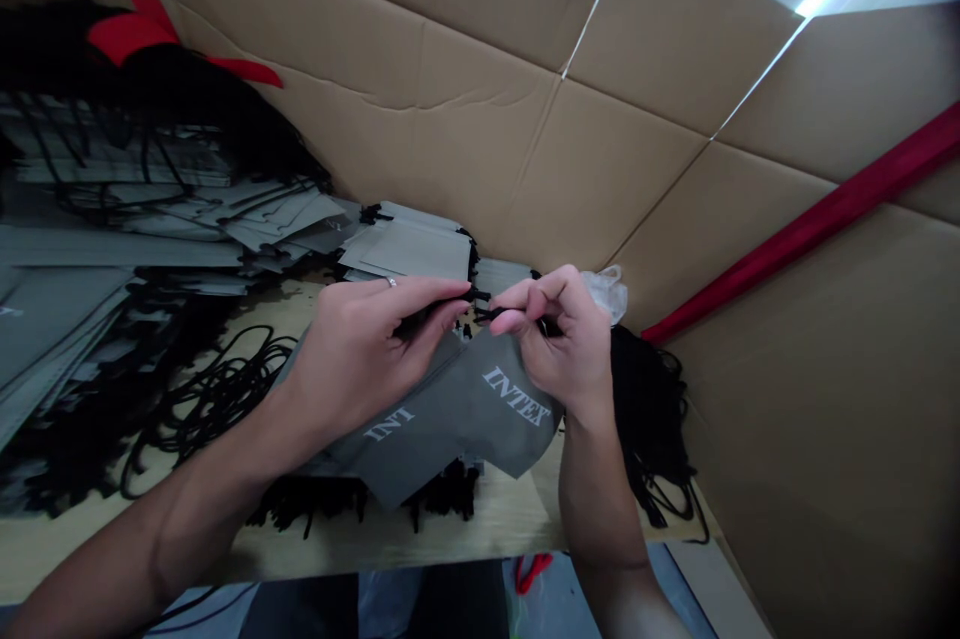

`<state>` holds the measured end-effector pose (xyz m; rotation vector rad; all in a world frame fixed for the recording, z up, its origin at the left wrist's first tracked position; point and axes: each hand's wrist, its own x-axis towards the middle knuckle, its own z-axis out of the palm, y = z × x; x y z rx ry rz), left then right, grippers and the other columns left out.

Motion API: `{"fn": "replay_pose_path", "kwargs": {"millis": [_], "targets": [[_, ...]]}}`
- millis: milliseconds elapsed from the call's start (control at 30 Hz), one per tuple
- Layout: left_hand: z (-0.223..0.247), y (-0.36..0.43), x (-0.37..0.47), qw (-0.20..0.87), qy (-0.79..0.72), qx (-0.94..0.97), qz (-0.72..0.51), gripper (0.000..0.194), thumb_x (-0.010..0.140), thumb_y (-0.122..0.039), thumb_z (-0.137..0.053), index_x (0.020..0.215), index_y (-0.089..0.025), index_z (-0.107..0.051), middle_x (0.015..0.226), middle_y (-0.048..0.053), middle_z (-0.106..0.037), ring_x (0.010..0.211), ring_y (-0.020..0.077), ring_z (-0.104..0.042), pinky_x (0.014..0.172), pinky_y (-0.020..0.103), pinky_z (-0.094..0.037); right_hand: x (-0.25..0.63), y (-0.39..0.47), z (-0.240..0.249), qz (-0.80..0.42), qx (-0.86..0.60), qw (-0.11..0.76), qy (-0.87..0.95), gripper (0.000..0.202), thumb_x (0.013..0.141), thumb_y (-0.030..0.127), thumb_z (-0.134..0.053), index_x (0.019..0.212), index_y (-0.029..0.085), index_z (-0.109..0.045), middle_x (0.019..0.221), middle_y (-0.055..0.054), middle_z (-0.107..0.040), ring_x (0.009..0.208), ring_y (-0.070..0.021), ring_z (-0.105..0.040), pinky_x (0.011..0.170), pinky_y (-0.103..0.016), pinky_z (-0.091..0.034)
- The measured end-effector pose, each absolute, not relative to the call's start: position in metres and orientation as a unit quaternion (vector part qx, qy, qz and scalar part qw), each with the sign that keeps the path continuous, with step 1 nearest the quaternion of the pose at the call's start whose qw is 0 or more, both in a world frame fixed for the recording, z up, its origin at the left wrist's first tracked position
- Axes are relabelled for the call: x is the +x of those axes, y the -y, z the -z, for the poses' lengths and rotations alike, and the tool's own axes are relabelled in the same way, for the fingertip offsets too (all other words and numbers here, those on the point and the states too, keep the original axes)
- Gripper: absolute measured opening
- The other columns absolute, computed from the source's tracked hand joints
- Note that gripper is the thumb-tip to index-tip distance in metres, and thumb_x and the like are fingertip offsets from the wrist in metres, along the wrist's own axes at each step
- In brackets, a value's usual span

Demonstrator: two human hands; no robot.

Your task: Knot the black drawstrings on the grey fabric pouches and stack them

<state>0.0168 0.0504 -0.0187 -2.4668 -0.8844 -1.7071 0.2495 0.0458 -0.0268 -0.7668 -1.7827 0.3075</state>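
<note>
Our left hand [360,344]: pinching black cord [495,313] | our right hand [574,344]: pinching cord too | cord spans left–right between both hands | grey INTEX-printed pieces [457,419]: just nearside of it, fully lettered one nearer our right hand

A gray INTEX sheet [499,429] hangs bent and aslant, its white capitals sloping down to the right and one corner of its lower edge pointing downward. To the left of the gray INTEX sheet, and partly overlapped by it, a matching gray panel [405,449] shows only the white letters "INT", which climb to the right. Just beyond the upper edge of the gray INTEX sheet, thin black cord [491,315] shows in short, dark lengths, close together; whether they join is unclear.
</note>
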Motion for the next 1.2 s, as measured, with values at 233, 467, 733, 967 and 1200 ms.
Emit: {"fn": "replay_pose_path", "kwargs": {"millis": [233,467,733,967,1200], "targets": [[0.016,-0.048,0.016,-0.042,0.276,-0.791,0.545,0.012,0.104,-0.021,-0.080,0.115,-0.022,-0.084,0.097,0.001,-0.090,0.070,0.0135,-0.081,0.063,0.025,-0.057,0.247,-0.041,0.015,-0.195,-0.335,0.548,0.741,0.023,0.101,0.027,-0.087,0.119,0.028,-0.073,0.105,0.001,-0.081,0.093,-0.0161,-0.080,0.083,-0.028,-0.063],[0.017,-0.048,0.016,-0.043,0.238,-0.808,0.537,0.016,0.106,-0.022,-0.080,0.123,-0.020,-0.081,0.108,0.002,-0.090,0.087,0.0139,-0.086,0.077,0.021,-0.062,0.239,-0.033,0.010,-0.099,-0.347,0.508,0.782,0.003,0.108,0.026,-0.078,0.105,0.025,-0.076,0.095,0.002,-0.080,0.083,-0.0124,-0.073,0.076,-0.026,-0.056],[0.019,-0.047,0.018,0.027,0.192,-0.825,0.531,0.018,0.107,-0.012,-0.076,0.124,-0.019,-0.078,0.111,0.003,-0.089,0.086,0.0149,-0.085,0.075,0.024,-0.063,0.239,-0.028,0.009,-0.214,-0.352,0.456,0.789,0.032,0.117,0.037,-0.063,0.088,0.023,-0.062,0.073,0.006,-0.056,0.064,-0.0100,-0.047,0.062,-0.028,-0.039],[0.014,-0.036,0.017,-0.054,0.199,-0.788,0.580,0.024,0.099,-0.012,-0.085,0.118,-0.026,-0.082,0.107,-0.002,-0.090,0.086,0.0120,-0.086,0.080,0.020,-0.070,0.232,-0.031,0.015,-0.316,-0.275,0.498,0.759,0.043,0.117,0.039,-0.062,0.078,0.022,-0.058,0.072,0.005,-0.052,0.063,-0.0110,-0.044,0.059,-0.028,-0.037],[0.009,-0.032,0.019,-0.121,0.187,-0.764,0.606,0.029,0.097,-0.011,-0.087,0.116,-0.031,-0.084,0.101,-0.005,-0.090,0.077,0.0118,-0.084,0.075,0.023,-0.072,0.222,-0.029,0.018,-0.394,-0.237,0.527,0.715,0.046,0.115,0.046,-0.064,0.075,0.023,-0.060,0.069,0.002,-0.057,0.066,-0.0142,-0.055,0.061,-0.029,-0.049]]}}
